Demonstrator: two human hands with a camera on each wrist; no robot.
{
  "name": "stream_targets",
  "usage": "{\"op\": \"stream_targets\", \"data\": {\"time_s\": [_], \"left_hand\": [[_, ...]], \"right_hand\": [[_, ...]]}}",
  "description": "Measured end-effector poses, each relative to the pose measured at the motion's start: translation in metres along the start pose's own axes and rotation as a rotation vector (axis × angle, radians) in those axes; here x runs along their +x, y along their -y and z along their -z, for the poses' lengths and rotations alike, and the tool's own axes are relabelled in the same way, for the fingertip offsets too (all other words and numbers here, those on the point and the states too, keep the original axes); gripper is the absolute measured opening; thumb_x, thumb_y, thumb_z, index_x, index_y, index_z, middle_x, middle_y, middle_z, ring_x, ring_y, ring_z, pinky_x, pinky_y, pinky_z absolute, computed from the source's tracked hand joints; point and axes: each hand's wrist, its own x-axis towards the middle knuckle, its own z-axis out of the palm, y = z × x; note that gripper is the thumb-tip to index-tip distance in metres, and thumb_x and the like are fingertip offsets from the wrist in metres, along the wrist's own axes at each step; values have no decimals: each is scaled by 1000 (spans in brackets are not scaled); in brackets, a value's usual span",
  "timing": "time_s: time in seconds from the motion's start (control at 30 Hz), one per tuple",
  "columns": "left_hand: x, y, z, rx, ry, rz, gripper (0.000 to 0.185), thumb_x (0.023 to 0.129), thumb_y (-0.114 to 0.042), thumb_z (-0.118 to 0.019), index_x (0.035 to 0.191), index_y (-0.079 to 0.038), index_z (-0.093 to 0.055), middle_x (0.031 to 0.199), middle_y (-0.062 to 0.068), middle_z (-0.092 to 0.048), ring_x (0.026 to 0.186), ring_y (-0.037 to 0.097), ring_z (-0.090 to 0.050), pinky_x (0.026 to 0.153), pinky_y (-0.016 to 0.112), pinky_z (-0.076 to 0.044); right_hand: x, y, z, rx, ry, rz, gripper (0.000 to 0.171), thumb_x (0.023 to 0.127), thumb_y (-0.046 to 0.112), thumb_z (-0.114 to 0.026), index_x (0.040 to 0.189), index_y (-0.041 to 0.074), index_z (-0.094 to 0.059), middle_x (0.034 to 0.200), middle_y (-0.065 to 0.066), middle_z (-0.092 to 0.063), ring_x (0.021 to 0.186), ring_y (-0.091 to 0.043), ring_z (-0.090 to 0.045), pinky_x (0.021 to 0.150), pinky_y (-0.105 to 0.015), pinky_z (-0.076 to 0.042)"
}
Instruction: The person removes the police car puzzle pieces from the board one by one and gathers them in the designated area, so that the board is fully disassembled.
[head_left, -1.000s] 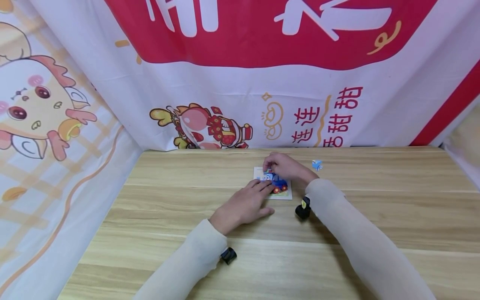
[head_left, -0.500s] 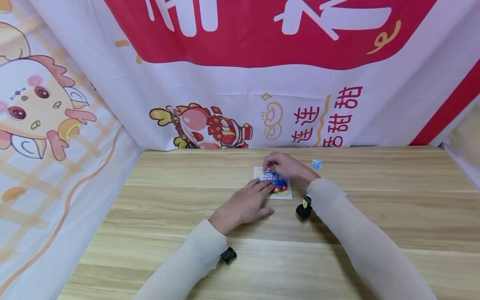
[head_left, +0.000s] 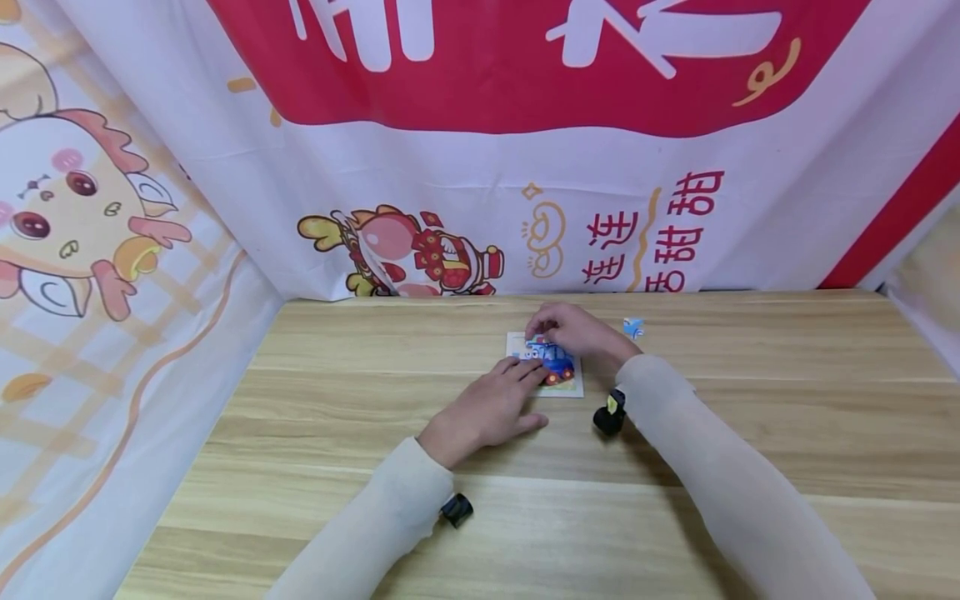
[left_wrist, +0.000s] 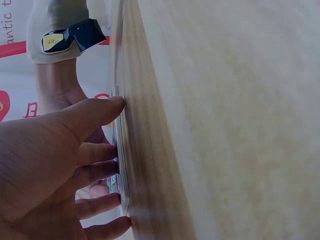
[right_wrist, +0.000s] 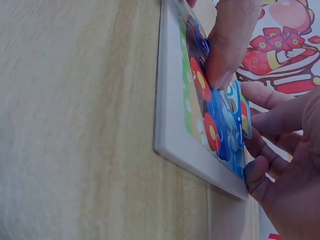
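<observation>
Puzzle board [head_left: 546, 365] lies mid-table [head_left: 750, 400]; from the head view, the left hand [head_left: 487, 410] presses flat on its near edge, the right hand [head_left: 573, 333] curls over its far side, and a loose blue piece [head_left: 633, 327] sits beside. Left wrist view: straight fingers [left_wrist: 97, 152] touching the board. Right wrist view: fingers [right_wrist: 260, 172] pinch a blue piece [right_wrist: 227, 120].

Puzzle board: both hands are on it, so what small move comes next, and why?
Probably press the raised piece flat. The right hand holds it tilted over the puzzle board, not seated, while the left hand steadies the board's near edge on the table.
</observation>
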Motion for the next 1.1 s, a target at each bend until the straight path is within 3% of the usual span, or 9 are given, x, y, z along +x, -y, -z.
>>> {"op": "stream_targets", "data": {"time_s": [0.47, 0.9, 1.1], "left_hand": [[-2, 0, 0, -8, -3, 2, 75, 107, -48, -64, 167, -12, -40, 176, 7, -37, 162, 30, -34, 132, 45, -36], [0, 1, -1, -20, 11, 10, 75, 107, -48, -64, 168, -13, -39, 176, 6, -36, 163, 29, -34, 133, 45, -35], [9, 14, -16, -34, -2, -7, 75, 107, -54, -61, 168, -18, -39, 176, 2, -36, 162, 29, -34, 131, 47, -38]], "right_hand": [[2, -4, 2, 63, -2, -37, 37, 102, -7, -49, 115, 8, -80, 133, -15, -72, 131, -33, -60, 121, -56, -42], [2, -5, 3, 71, -42, -60, 37, 101, -6, -50, 124, 6, -76, 128, -14, -72, 115, -29, -60, 110, -47, -48], [-2, -7, 8, 88, -88, -87, 35, 103, 0, -53, 128, 10, -75, 129, -12, -70, 119, -29, -60, 112, -50, -48]]}}
